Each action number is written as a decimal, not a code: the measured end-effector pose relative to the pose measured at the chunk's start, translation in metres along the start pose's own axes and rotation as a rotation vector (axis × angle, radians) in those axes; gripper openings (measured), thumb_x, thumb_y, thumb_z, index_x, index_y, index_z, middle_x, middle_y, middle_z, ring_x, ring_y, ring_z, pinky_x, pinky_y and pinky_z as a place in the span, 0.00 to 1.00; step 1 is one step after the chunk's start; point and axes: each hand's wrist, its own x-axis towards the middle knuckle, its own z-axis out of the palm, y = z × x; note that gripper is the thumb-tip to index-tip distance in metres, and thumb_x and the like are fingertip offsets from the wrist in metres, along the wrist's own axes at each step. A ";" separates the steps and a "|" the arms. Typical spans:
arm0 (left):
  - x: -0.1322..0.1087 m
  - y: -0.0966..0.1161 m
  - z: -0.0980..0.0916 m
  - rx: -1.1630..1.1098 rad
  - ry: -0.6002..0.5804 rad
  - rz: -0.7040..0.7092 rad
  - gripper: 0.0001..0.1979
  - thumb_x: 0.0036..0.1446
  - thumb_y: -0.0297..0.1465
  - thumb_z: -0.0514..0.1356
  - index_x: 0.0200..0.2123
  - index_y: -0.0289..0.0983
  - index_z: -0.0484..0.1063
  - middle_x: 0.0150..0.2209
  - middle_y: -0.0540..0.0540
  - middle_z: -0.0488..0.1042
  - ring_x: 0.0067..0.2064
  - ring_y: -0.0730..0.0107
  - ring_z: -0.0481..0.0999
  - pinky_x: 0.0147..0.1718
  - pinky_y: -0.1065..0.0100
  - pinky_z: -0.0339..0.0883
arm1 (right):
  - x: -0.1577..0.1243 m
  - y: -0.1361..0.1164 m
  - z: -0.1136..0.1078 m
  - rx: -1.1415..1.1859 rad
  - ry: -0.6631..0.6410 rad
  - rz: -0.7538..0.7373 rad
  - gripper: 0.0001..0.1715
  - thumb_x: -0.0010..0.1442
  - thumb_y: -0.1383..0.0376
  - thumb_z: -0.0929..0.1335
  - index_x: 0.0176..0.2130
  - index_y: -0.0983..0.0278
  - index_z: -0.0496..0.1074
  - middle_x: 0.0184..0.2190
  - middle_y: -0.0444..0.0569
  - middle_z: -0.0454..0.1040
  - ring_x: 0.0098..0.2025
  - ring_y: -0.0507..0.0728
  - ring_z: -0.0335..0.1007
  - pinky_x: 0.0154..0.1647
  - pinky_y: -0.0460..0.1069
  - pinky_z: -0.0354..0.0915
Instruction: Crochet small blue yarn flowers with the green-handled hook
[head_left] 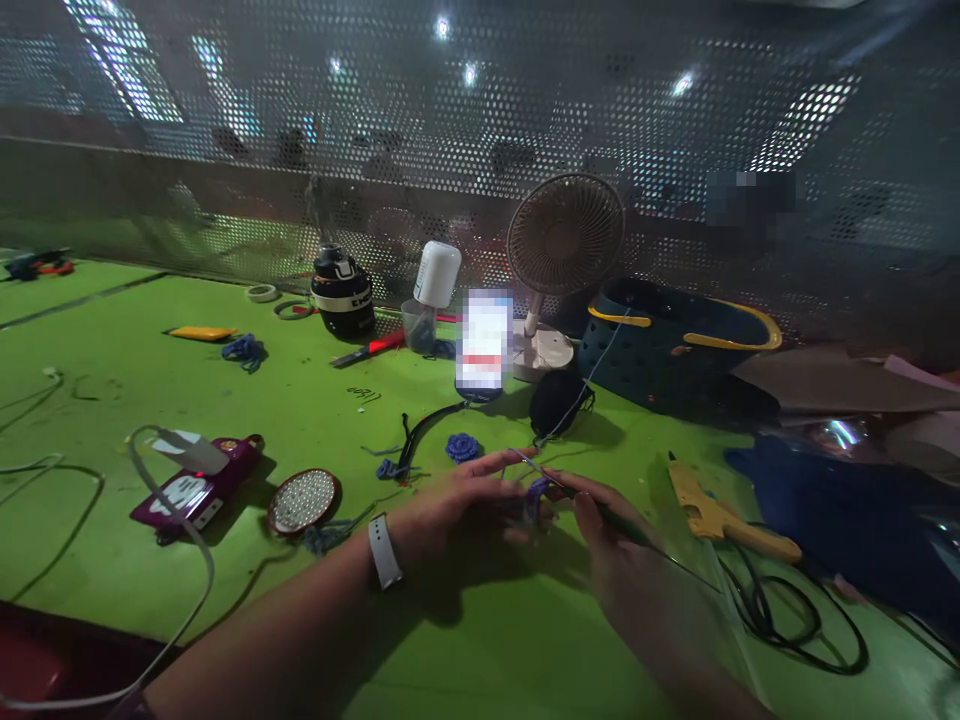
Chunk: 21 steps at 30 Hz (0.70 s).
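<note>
My left hand (480,495), with a white band at its wrist, is closed on a small blue-purple crocheted piece (535,500). In my right hand (611,540) is a thin crochet hook (626,525) with a dark handle, its tip at the crocheted piece. A light blue yarn strand (592,370) runs from near my fingers up to the dark blue basket (645,360). Just beyond my left hand lies a blue crocheted flower (463,447). A dark round ball (559,403) rests behind my hands.
Behind stand a lit phone (484,340), a fan (566,235), a black jar (343,300) and a white bottle (437,273). A yellow glue gun (720,515) with its cable lies right; a power strip (199,485) and round studded disc (304,501) lie left.
</note>
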 end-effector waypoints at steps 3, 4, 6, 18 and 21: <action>0.001 -0.004 0.005 -0.123 -0.027 -0.034 0.23 0.59 0.32 0.61 0.58 0.39 0.65 0.40 0.42 0.78 0.40 0.64 0.78 0.38 0.66 0.70 | -0.002 0.006 0.001 0.047 -0.033 -0.030 0.13 0.63 0.56 0.67 0.40 0.57 0.80 0.43 0.48 0.82 0.46 0.60 0.79 0.46 0.53 0.76; 0.002 -0.005 0.006 -0.139 -0.034 -0.044 0.23 0.59 0.32 0.61 0.57 0.38 0.66 0.39 0.42 0.78 0.40 0.65 0.78 0.38 0.66 0.70 | -0.003 0.006 0.001 0.052 -0.045 -0.038 0.13 0.63 0.56 0.67 0.40 0.57 0.79 0.44 0.48 0.81 0.47 0.60 0.78 0.48 0.54 0.75; 0.003 -0.007 0.007 -0.161 -0.032 -0.057 0.23 0.58 0.30 0.63 0.57 0.37 0.65 0.37 0.44 0.77 0.39 0.67 0.78 0.39 0.66 0.70 | -0.003 0.005 0.001 0.058 -0.070 -0.047 0.13 0.64 0.56 0.66 0.40 0.57 0.79 0.44 0.49 0.81 0.48 0.60 0.77 0.50 0.55 0.74; 0.003 -0.013 0.006 -0.040 0.111 0.159 0.34 0.46 0.22 0.71 0.57 0.35 0.67 0.30 0.51 0.74 0.30 0.78 0.71 0.32 0.73 0.62 | -0.003 0.015 0.001 0.122 -0.102 -0.130 0.11 0.65 0.60 0.66 0.44 0.52 0.78 0.44 0.45 0.81 0.47 0.57 0.77 0.46 0.50 0.75; 0.004 -0.012 0.005 0.117 0.141 0.274 0.36 0.47 0.24 0.71 0.59 0.36 0.64 0.30 0.51 0.75 0.32 0.76 0.73 0.36 0.71 0.63 | -0.004 0.015 0.001 0.139 -0.101 -0.116 0.11 0.65 0.60 0.66 0.45 0.50 0.78 0.43 0.44 0.81 0.46 0.56 0.77 0.45 0.49 0.75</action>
